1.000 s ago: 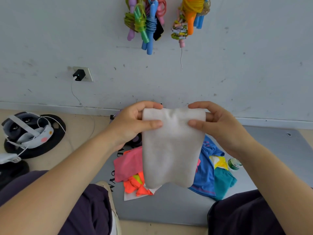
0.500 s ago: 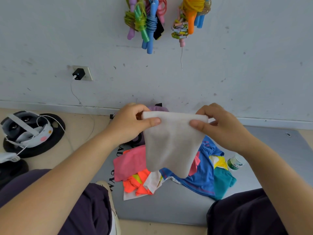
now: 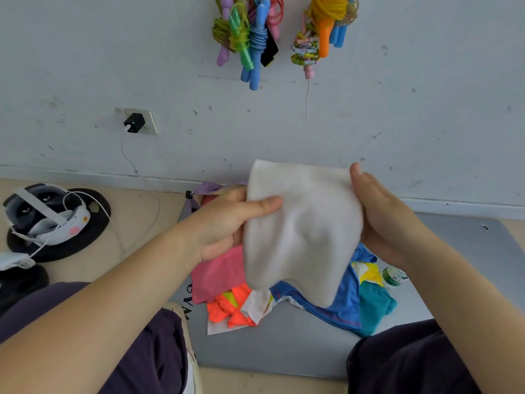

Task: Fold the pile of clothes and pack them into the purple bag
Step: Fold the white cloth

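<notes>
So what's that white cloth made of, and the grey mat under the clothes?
The white cloth looks like soft fleece or terry: fuzzy matte surface, drapes limply. The grey mat looks like foam or rubber: smooth, dull, with a thick flat edge. Neither is certain.

You are seated in what appears to be a small gym or exercise room. Bundled skipping ropes (image 3: 250, 38) hang on the scuffed white wall (image 3: 397, 109). A grey exercise mat (image 3: 284, 345), part-lettered at its edge, lies on the tan floor (image 3: 136, 223). A charger (image 3: 134, 122) occupies the wall socket.
</notes>
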{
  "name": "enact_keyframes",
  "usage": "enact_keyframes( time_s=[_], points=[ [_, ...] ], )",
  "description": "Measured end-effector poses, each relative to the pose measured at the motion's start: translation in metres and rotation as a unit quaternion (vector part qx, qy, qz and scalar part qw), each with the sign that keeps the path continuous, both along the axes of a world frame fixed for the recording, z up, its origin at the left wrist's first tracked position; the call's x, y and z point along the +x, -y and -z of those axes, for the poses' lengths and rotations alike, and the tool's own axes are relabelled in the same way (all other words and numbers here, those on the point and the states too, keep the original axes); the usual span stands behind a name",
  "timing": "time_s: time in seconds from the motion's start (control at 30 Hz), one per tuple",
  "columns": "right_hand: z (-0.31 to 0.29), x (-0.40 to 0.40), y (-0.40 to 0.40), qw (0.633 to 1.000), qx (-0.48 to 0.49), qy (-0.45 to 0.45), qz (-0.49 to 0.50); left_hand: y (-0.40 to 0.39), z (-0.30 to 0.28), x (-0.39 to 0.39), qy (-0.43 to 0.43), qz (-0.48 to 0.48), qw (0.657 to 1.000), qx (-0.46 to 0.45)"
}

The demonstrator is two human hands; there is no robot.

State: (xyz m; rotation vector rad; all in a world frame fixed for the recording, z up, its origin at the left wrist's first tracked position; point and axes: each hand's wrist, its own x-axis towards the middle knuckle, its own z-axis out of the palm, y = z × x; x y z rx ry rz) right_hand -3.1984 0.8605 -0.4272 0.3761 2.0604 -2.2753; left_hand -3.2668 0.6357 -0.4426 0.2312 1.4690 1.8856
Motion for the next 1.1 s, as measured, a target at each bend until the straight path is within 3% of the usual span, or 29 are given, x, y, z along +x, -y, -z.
enact_keyframes(
  time_s=[0.13, 0.23, 0.3, 0.4, 0.5, 0.63, 0.73, 0.8, 0.9, 1.0, 1.07, 1.1],
  points=[
    [0.005, 0.002, -0.001, 0.995, 0.001, 0.003, -0.101, 0.001, 0.001, -0.004, -0.028, -0.057, 0.998, 0.003],
    [0.007, 0.0, 0.0, 0.996, 0.026, -0.049, -0.074, -0.001, 0.005, -0.007, -0.134, -0.135, 0.978, -0.086],
    [0.008, -0.002, 0.002, 0.994, 0.067, -0.077, -0.03, -0.001, 0.008, -0.01, -0.16, -0.196, 0.961, -0.108],
    [0.011, -0.003, 0.004, 0.992, 0.096, -0.08, 0.004, 0.002, 0.011, -0.013, -0.197, -0.142, 0.966, -0.09],
    [0.01, -0.002, 0.001, 0.991, 0.122, -0.041, -0.036, 0.004, 0.012, -0.014, -0.264, -0.08, 0.947, -0.163],
    [0.007, -0.004, 0.0, 0.932, 0.351, -0.031, -0.083, 0.01, 0.006, -0.019, -0.335, -0.032, 0.907, -0.254],
    [0.005, -0.004, -0.007, 0.899, 0.424, -0.064, -0.089, 0.017, 0.0, -0.023, -0.363, -0.03, 0.877, -0.312],
    [0.001, -0.003, -0.014, 0.918, 0.377, -0.056, -0.109, 0.021, -0.006, -0.023, -0.309, -0.025, 0.913, -0.266],
    [-0.005, 0.002, -0.017, 0.982, 0.123, -0.015, -0.143, 0.025, -0.013, -0.023, -0.215, -0.012, 0.956, -0.2],
    [-0.005, 0.003, -0.009, 0.99, 0.085, 0.006, -0.11, 0.022, -0.003, -0.027, -0.271, -0.057, 0.922, -0.269],
    [-0.001, 0.0, -0.005, 0.984, 0.17, -0.007, -0.054, 0.019, 0.007, -0.032, -0.355, -0.145, 0.863, -0.329],
    [0.002, -0.001, -0.003, 0.972, 0.232, -0.025, -0.017, 0.017, 0.009, -0.032, -0.358, -0.179, 0.854, -0.332]
  ],
)
